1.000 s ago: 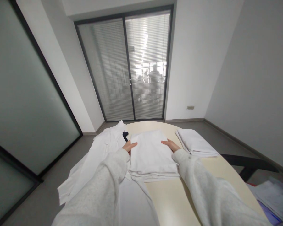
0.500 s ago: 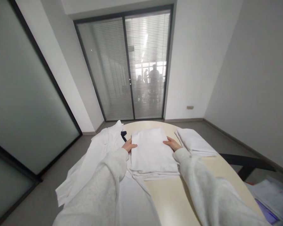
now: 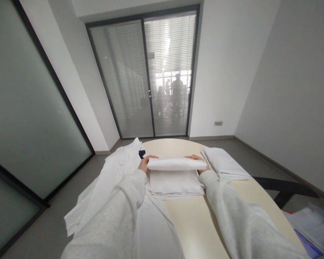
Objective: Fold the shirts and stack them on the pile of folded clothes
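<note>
A folded white garment lies in front of me on the table. Its far part is lifted and bent over toward me as a raised flap. My left hand is closed on the flap's left end, thumb and fingers partly behind the cloth. At the opposite end, my right hand grips the same flap, with some fingers hidden by it. Loose white clothing is spread to the left, beneath and beside my left forearm. A second folded white garment rests just beyond my right hand.
The rounded cream table carries all the clothes. Near my left hand is a small dark blue item. A black chair part and some papers are at the right. Behind stands a glass partition with blinds; figures show through.
Both hands have raised the far part of the white garment and bent it toward me into a flap. Its visible top is now shorter from front to back.
</note>
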Demonstrator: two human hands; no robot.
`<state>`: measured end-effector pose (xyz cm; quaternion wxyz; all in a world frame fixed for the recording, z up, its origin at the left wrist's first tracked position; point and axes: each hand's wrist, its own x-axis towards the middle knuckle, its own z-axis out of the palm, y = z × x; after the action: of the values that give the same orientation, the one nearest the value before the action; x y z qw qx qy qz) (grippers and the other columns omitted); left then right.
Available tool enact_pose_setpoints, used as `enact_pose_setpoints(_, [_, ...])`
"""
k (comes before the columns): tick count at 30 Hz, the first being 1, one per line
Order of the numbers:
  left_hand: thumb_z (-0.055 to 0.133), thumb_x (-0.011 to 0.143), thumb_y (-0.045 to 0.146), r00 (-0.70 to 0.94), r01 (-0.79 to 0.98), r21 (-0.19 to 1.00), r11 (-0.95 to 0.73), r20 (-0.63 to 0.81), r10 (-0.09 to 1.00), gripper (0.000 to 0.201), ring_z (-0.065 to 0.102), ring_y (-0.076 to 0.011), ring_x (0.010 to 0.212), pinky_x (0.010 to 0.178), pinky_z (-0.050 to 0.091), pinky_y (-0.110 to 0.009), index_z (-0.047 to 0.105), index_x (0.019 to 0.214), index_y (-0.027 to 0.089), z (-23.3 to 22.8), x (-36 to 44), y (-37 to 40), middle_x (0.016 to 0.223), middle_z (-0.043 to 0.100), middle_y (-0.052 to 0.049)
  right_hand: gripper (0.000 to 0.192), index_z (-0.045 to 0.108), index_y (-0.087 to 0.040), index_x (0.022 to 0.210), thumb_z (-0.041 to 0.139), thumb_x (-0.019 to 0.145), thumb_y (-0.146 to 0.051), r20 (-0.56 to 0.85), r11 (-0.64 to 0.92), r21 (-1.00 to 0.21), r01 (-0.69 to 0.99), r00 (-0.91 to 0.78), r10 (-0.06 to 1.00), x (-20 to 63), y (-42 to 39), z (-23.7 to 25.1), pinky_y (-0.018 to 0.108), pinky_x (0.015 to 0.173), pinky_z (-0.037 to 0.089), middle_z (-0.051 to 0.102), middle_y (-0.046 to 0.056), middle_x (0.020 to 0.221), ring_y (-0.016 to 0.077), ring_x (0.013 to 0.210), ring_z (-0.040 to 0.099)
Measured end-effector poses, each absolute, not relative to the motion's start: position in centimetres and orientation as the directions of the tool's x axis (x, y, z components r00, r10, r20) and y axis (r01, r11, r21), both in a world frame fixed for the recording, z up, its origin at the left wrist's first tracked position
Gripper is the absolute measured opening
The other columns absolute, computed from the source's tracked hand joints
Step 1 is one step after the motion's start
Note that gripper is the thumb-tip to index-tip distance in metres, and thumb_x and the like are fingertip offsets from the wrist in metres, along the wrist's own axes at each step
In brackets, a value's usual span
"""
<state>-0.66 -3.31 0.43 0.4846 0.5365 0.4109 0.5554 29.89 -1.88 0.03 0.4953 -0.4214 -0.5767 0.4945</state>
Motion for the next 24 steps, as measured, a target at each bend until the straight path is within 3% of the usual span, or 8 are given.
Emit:
enact_pose_setpoints(2, [0.074,0.055,0.026,0.168,-0.110,0.976,-0.187,0.203,0.965,0.069,0.063,-0.0234,0.088,0.080,0.049,-0.035,0.054,0.120,0.016,0.7,-0.8,-3.7,0.098,0.067,-0.009,0.035,0.050,-0.019,0.062,0.071,0.054,-0.046,0.232,0.211,-0.972,-0.105,-0.253,0.939,30.5,-1.8,-0.1,0.039,0.079,0.048,0.064,0.010,0.109,0.0268,0.094,0.061])
enact_pose_setpoints(5, [0.075,0.055,0.021,0.340,-0.038,0.980,-0.196,0.198,0.920,0.082,0.063,-0.0209,0.090,0.085,0.047,-0.034,0.043,0.131,0.019,0.9,-1.0,-4.1,0.101,0.066,-0.008,0.036,0.056,-0.021,0.084,0.069,0.058,-0.043,0.203,0.169,-0.975,-0.142,-0.282,0.938,31.2,-2.2,-0.1,0.038,0.073,0.049,0.066,0.008,0.104,0.0231,0.086,0.063])
enact_pose_setpoints(8, [0.073,0.058,0.023,0.328,0.036,0.973,-0.228,0.204,0.922,0.060,0.059,-0.0227,0.099,0.090,0.044,-0.033,0.059,0.116,0.014,0.7,-1.0,-4.1,0.109,0.064,-0.011,0.047,0.057,-0.021,0.103,0.066,0.061,-0.040,0.118,0.126,-0.992,0.017,-0.237,0.964,31.4,-2.8,0.2,0.036,0.071,0.048,0.068,0.006,0.091,0.0216,0.080,0.064])
enact_pose_setpoints(11, [0.071,0.060,0.023,0.274,0.070,0.961,-0.269,0.241,0.931,0.043,0.056,-0.0240,0.105,0.094,0.041,-0.033,0.067,0.101,0.014,0.5,-0.8,-3.8,0.111,0.063,-0.010,0.040,0.063,-0.017,0.091,0.066,0.058,-0.040,0.143,0.170,-0.976,0.134,-0.191,0.971,31.2,-3.2,0.6,0.035,0.073,0.047,0.068,0.006,0.088,0.0214,0.081,0.062])
enact_pose_setpoints(17, [0.068,0.058,0.018,0.235,-0.002,0.969,-0.246,0.240,0.942,0.035,0.059,-0.0248,0.099,0.090,0.044,-0.034,0.071,0.092,0.013,0.2,-1.1,-3.3,0.100,0.068,-0.010,0.035,0.067,-0.016,0.079,0.065,0.057,-0.043,0.181,0.189,-0.979,0.073,-0.103,0.978,31.1,-3.3,0.9,0.034,0.066,0.047,0.068,0.007,0.076,0.0212,0.072,0.061])
enact_pose_setpoints(24, [0.063,0.051,0.013,0.234,-0.101,0.981,-0.165,0.185,0.954,0.012,0.064,-0.0219,0.073,0.073,0.049,-0.034,0.070,0.061,0.013,-0.5,-0.9,-3.1,0.072,0.069,-0.007,0.026,0.066,-0.015,0.070,0.061,0.057,-0.037,0.106,0.119,-0.989,0.092,-0.134,0.985,31.3,-3.2,-0.3,0.032,0.057,0.044,0.065,0.005,0.062,0.0184,0.058,0.058])
